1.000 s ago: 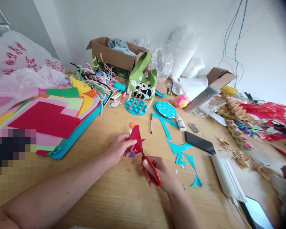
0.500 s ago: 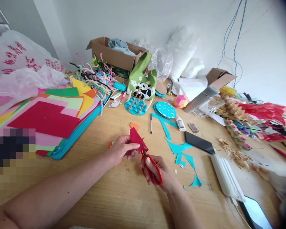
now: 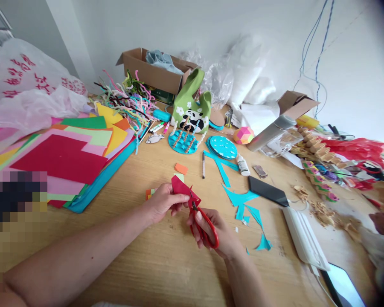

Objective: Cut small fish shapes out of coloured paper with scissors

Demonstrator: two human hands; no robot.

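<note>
My left hand (image 3: 167, 200) pinches a small piece of red paper (image 3: 181, 187) above the wooden table. Red-handled scissors (image 3: 212, 232) are in my right hand (image 3: 216, 232), its fingers wrapped round the handles. The scissor blades meet the paper's right part, close to my left fingertips. Just behind the paper lie an orange scrap (image 3: 181, 169) and a pale green one. Other small coloured pieces, partly hidden by my left hand, rest beside it.
Stacked coloured sheets (image 3: 60, 157) lie at left. Behind are a green panda bag (image 3: 192, 113) and blue discs (image 3: 223, 147). Blue scraps (image 3: 238, 197), a glue bottle (image 3: 242, 165), a black phone (image 3: 267, 190) and a white power strip (image 3: 305, 236) are to the right.
The red paper has turned slightly in my left hand, its left end shifting left and down. A brownish shape, perhaps part of a person, has appeared at the far right edge.
</note>
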